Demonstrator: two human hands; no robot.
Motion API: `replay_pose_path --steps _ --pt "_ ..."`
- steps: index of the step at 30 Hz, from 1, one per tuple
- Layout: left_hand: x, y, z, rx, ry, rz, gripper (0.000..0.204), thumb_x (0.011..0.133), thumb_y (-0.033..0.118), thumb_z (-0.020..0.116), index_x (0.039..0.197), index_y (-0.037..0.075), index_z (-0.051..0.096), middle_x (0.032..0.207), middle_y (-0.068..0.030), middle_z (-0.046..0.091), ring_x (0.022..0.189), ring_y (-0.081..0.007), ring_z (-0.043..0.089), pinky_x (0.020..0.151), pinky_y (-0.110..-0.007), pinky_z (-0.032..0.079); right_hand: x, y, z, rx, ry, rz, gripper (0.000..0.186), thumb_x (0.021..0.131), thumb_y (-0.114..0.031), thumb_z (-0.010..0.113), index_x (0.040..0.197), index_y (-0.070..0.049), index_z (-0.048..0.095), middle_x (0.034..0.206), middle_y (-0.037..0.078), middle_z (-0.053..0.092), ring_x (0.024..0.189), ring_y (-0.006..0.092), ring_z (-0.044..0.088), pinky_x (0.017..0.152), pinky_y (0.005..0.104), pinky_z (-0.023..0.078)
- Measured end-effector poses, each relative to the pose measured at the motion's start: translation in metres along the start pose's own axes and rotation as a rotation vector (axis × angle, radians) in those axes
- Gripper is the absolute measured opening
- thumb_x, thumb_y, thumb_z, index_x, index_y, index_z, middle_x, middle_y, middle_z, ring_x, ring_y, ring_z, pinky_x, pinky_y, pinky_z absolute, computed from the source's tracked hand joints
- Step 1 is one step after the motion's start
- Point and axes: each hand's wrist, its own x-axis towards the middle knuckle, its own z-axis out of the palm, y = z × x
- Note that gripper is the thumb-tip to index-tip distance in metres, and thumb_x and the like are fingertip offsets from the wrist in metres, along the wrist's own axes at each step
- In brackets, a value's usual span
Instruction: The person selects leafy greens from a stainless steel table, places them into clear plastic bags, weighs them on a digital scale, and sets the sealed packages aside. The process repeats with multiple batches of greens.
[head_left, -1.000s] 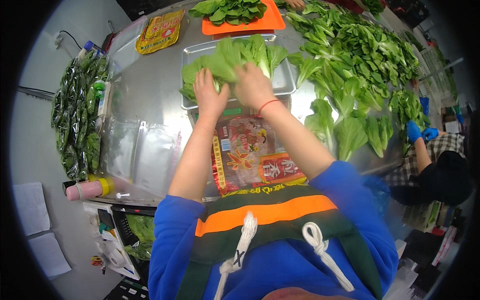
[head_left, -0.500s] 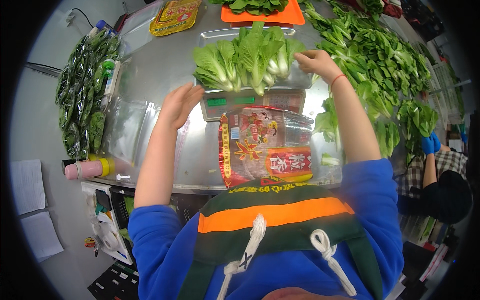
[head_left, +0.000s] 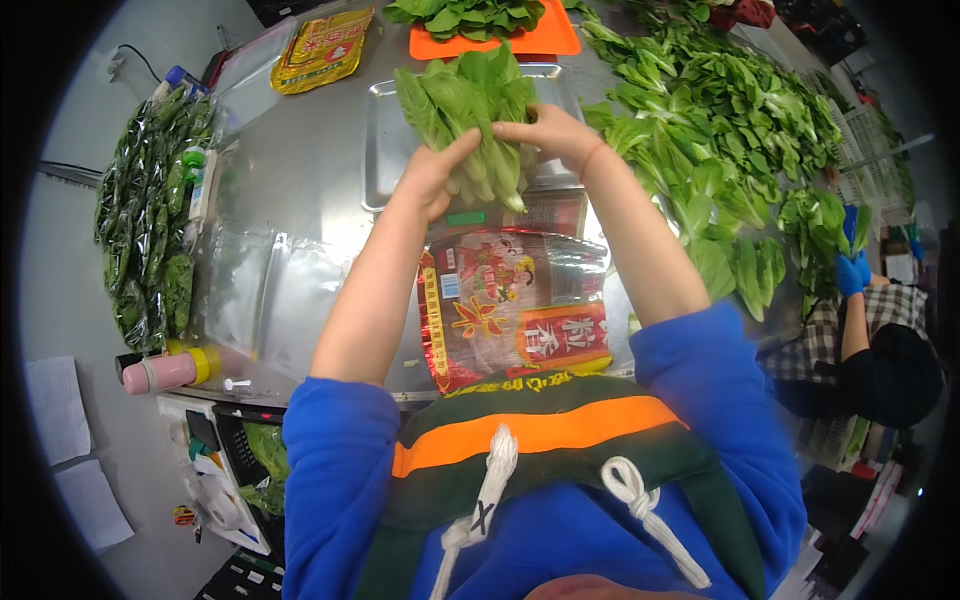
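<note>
From my end I see the left hand (head_left: 433, 182) and the right hand (head_left: 552, 136) gripping one bunch of leafy greens (head_left: 472, 112) between them, thumbs across its near face, tips close together. The bunch lies at about one o'clock from the left hand and nine from the right; both touch it, so neither is nearer. Its long axis runs from leaf tips near eleven to pale stem ends near five; I can't count the heads in it. Behind it I make out one metal tray (head_left: 379, 165) and, toward six, one scale (head_left: 548, 213) with a green display lit. Further out at six lies one printed bag (head_left: 490, 320). At twelve sits one orange tray (head_left: 560, 38) bearing greens; at ten, one yellow packet (head_left: 320, 56). Loose greens (head_left: 725, 115), too many to count, spread from two to four. Toward nine are wrapped greens (head_left: 150, 225), number unclear, and at eight one pink bottle (head_left: 162, 374). At four I spot a co-worker's blue glove (head_left: 849, 274).
</note>
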Motion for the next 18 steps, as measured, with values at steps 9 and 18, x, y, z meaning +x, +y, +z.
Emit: replay_pose_path --steps 9,18 --pt "-0.147 -0.104 -0.023 0.578 -0.074 0.399 0.082 0.072 0.016 0.079 0.140 0.004 0.035 0.143 -0.0173 0.036 0.125 -0.0310 0.046 0.105 -0.040 0.037 -0.155 0.113 0.076 0.395 -0.193 -0.183 0.105 0.072 -0.019 0.078 0.150 -0.003 0.010 0.151 0.018 0.026 0.139 0.0283 0.029 0.112 0.0374 0.027" --pt "-0.167 -0.187 -0.090 0.628 -0.138 0.143 0.072 0.072 0.014 0.077 0.135 0.004 0.043 0.135 -0.0139 0.046 0.122 -0.0278 0.048 0.104 -0.039 0.039 -0.169 0.141 0.099 -0.152 -0.141 -0.442 0.094 0.073 -0.020 0.077 0.147 -0.005 0.023 0.151 0.019 0.025 0.139 0.0326 0.028 0.113 0.0377 0.027"
